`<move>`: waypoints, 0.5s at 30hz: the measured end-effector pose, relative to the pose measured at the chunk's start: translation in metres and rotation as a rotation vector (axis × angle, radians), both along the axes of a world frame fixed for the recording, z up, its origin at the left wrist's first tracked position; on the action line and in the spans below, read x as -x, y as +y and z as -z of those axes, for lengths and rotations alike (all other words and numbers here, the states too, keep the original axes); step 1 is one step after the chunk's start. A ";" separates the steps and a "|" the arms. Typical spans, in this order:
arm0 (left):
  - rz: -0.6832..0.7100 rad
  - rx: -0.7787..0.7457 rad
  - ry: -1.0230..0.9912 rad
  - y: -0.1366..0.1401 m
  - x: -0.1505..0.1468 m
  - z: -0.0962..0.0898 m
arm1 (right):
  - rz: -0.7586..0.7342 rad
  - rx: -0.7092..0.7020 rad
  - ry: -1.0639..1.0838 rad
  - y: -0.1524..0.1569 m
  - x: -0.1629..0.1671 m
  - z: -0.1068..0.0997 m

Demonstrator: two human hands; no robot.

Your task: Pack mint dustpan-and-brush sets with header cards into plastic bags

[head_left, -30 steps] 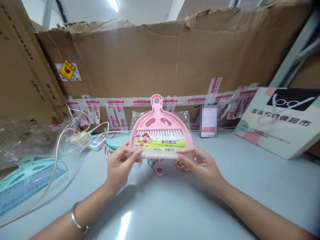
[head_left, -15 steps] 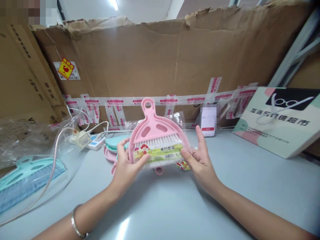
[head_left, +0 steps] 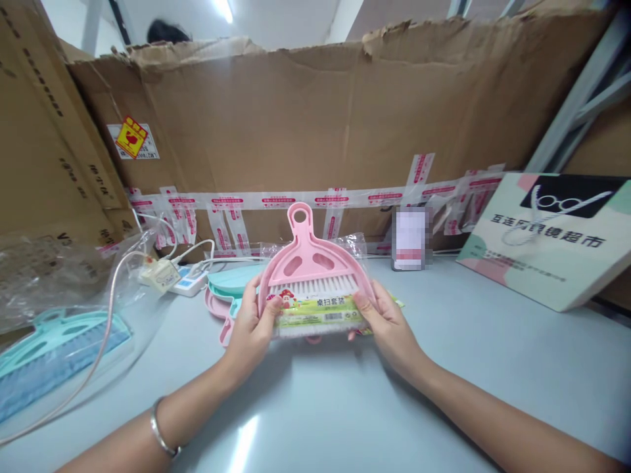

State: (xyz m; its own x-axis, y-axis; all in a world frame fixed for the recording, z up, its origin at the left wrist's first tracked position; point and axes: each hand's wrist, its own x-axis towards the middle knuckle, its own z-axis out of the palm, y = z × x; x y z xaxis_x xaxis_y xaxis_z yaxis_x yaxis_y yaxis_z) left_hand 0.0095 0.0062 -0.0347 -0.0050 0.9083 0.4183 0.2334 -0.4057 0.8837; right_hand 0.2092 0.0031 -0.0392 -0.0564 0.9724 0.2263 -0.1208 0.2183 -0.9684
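A pink dustpan and brush set point(head_left: 315, 263) is held upright in front of me, handle up, with white bristles and a green printed label across its lower part. My left hand point(head_left: 254, 322) grips its left edge, thumb on the front. My right hand point(head_left: 389, 318) grips the right edge, its thumb on the label and the fingers behind. Partly hidden behind my left hand lie turquoise dustpans point(head_left: 234, 281) and a pink dustpan point(head_left: 219, 307). A bit of printed label shows behind my right hand.
A turquoise dustpan and brush set point(head_left: 59, 345) in clear plastic lies at the left, crossed by a cable point(head_left: 106, 328). A power strip point(head_left: 190, 279), a phone point(head_left: 410, 240) and a white printed box point(head_left: 547, 243) stand toward the back. Tall cardboard point(head_left: 296, 118) walls the table's point(head_left: 315, 420) far side.
The pink set has moved slightly down and right. My right hand's raised fingers have closed behind its edge. A head top now shows above the cardboard.
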 end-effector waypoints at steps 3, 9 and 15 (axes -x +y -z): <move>0.055 0.040 0.038 0.001 0.001 0.000 | 0.003 0.030 0.010 0.003 -0.002 0.001; 0.185 0.094 0.144 0.004 0.017 -0.011 | 0.153 0.045 0.092 0.013 -0.033 -0.025; -0.073 -0.267 0.533 0.012 0.034 -0.028 | 0.609 0.128 -0.023 -0.019 -0.159 -0.026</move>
State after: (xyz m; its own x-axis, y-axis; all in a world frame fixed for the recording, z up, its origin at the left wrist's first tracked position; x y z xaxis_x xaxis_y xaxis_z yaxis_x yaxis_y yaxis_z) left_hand -0.0243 0.0179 -0.0068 0.2099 0.7765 0.5942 0.6520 -0.5640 0.5067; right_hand 0.3686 -0.0163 -0.0135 0.5135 0.8509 0.1110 0.0098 0.1235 -0.9923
